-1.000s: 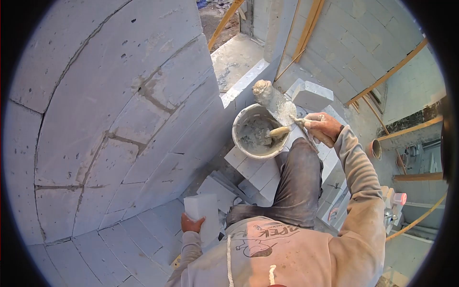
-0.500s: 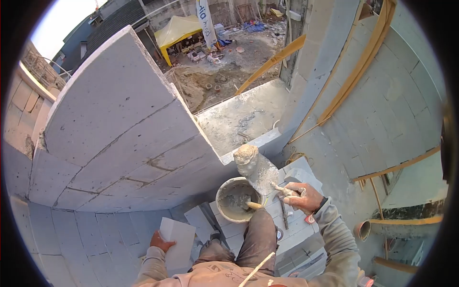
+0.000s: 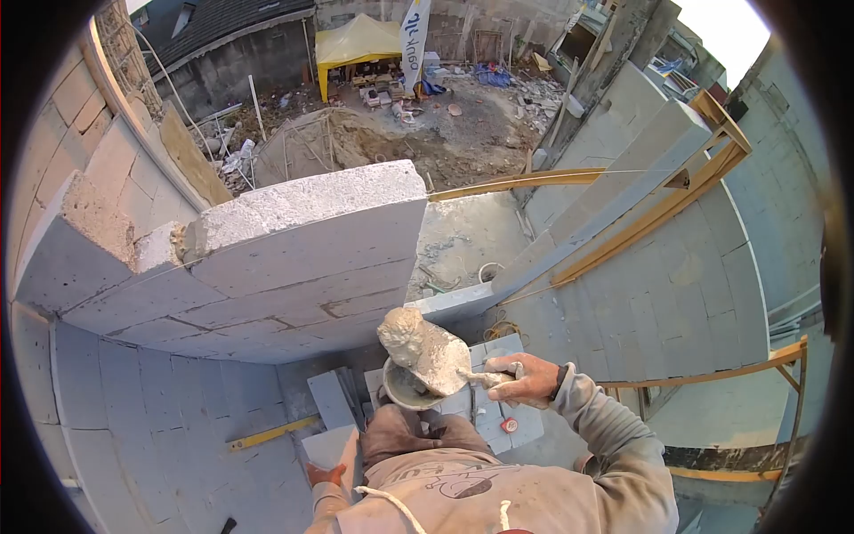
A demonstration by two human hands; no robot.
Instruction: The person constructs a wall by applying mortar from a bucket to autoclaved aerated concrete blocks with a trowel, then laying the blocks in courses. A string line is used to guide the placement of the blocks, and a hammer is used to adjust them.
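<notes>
My right hand [image 3: 525, 379] is closed round the handle of a trowel [image 3: 442, 358], and a lump of wet mortar [image 3: 402, 334] sits on the far left end of its blade. Below the blade is a bucket [image 3: 391, 389] with grey mortar inside, partly hidden by the trowel. At the lower left, my left hand [image 3: 326, 474] grips the edge of a pale block [image 3: 336, 450] beside my leg. Its fingers are partly out of sight against the block.
A block wall [image 3: 311, 231] with a rough top edge stands ahead. A yellow level [image 3: 271, 432] lies at the lower left. A red tape measure [image 3: 509, 424] rests on stacked blocks [image 3: 525, 427]. Wooden beams [image 3: 658, 214] lean at the right. A yellow tent [image 3: 358, 40] stands outside.
The view has shifted, showing more of the wall's top. The loaded trowel now covers more of the bucket. My left hand still holds the block, and the level has come into view.
</notes>
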